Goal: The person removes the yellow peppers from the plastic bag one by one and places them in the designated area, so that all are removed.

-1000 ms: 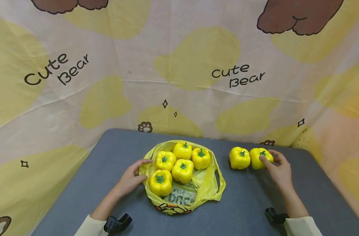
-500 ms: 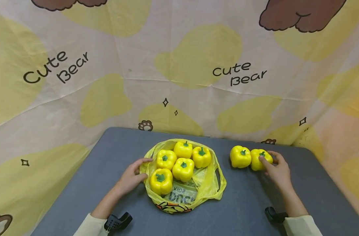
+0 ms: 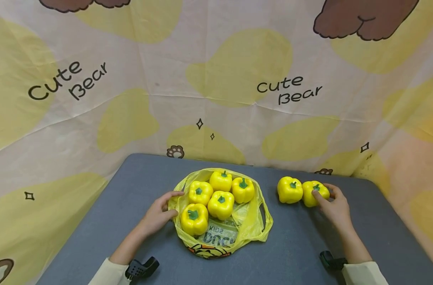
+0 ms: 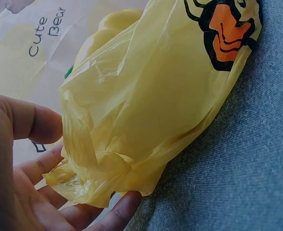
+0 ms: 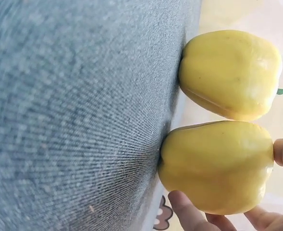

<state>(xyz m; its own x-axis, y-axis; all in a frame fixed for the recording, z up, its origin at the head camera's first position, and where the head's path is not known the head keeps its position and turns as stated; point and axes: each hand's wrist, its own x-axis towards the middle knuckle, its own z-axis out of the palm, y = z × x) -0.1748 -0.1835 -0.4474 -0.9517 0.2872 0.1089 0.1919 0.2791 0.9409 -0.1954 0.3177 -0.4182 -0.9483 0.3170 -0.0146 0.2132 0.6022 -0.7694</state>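
Observation:
A yellow plastic bag [image 3: 252,225] lies with its mouth spread on the table, several yellow bell peppers [image 3: 221,205] with green stems inside it. My left hand [image 3: 157,213] holds the bag's left edge; in the left wrist view the thumb and fingers lie around gathered plastic [image 4: 98,178]. On the right, my right hand [image 3: 335,206] grips a yellow bell pepper [image 5: 218,166], thumb at its top and fingers along its side. That pepper stands on the table, close beside another bell pepper [image 3: 289,190] to its left.
The grey table [image 3: 287,257] ends at a printed "Cute Bear" cloth [image 3: 230,130] hanging behind it and along the sides. Black wrist devices [image 3: 142,268] sit at both sleeves. Bare table separates the bag from the two peppers.
My right hand and its bell pepper have shifted very slightly toward me. The left hand, the bag and the other peppers stay as they were.

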